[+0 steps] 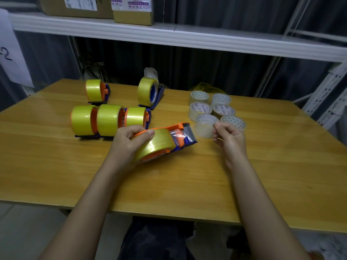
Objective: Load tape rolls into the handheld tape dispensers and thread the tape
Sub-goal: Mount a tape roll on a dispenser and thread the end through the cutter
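My left hand (131,141) grips an orange and blue tape dispenser (180,136) by the yellow tape roll (159,145) loaded in it, holding it tilted just above the table. Crinkled tape lies over the dispenser's front, near the blade. My right hand (229,137) hovers to the right of the dispenser's nose with its fingers curled and thumb and fingertips close together. Whether it pinches a tape end is not visible. It sits right beside a clear tape roll (204,127).
Several loaded dispensers with yellow rolls stand at the back left (105,121) and one (150,92) at the back centre. Several clear tape rolls (212,106) lie flat at the back right. The wooden table (169,184) has a shelf with cardboard boxes (131,10) above it.
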A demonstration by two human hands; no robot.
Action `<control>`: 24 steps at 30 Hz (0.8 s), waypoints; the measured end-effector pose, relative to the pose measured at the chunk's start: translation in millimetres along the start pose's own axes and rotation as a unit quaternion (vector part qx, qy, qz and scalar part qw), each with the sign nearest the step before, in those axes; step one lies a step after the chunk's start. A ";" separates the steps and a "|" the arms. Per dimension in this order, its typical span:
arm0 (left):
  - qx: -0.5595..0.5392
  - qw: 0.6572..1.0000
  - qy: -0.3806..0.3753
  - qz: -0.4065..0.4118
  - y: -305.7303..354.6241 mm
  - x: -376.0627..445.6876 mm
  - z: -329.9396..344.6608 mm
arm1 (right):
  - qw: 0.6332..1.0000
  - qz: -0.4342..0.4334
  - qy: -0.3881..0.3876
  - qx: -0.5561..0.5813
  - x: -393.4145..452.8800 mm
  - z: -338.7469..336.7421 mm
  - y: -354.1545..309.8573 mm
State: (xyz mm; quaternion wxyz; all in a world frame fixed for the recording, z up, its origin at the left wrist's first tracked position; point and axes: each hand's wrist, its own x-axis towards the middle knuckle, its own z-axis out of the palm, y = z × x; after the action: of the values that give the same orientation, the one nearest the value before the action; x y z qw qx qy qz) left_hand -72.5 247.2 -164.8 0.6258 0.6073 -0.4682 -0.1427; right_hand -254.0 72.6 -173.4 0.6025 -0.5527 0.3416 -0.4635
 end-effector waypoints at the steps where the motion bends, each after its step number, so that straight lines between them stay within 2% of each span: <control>1: -0.002 1.000 -0.002 0.004 0.3 -0.2 1.1 | 1.000 -0.007 0.009 0.005 -2.9 0.8 0.4; 3: -0.010 1.000 -0.003 0.006 -0.2 -0.6 2.8 | 1.000 -0.010 0.014 0.018 -6.1 3.2 0.9; 11: -0.057 0.998 -0.014 -0.013 -9.6 5.7 7.9 | 0.996 0.058 -0.053 0.050 -2.6 13.0 -25.5; 17: -0.043 0.998 -0.025 -0.047 -11.7 5.7 14.6 | 0.997 0.054 -0.047 -0.004 7.3 16.5 -43.1; 21: -0.039 0.994 -0.034 -0.096 -10.3 9.3 16.1 | 0.999 0.005 -0.024 -0.039 9.7 21.5 -58.5; 24: -0.023 0.992 -0.076 -0.099 -5.1 10.9 16.4 | 0.995 -0.056 -0.021 -0.079 9.5 24.8 -69.4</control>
State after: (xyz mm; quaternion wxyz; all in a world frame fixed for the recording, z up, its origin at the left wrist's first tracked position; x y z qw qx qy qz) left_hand -77.3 227.7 -167.7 0.5854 0.6233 -0.4483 -0.2603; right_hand -240.4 75.3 -100.4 0.5373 -0.6261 0.3328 -0.4567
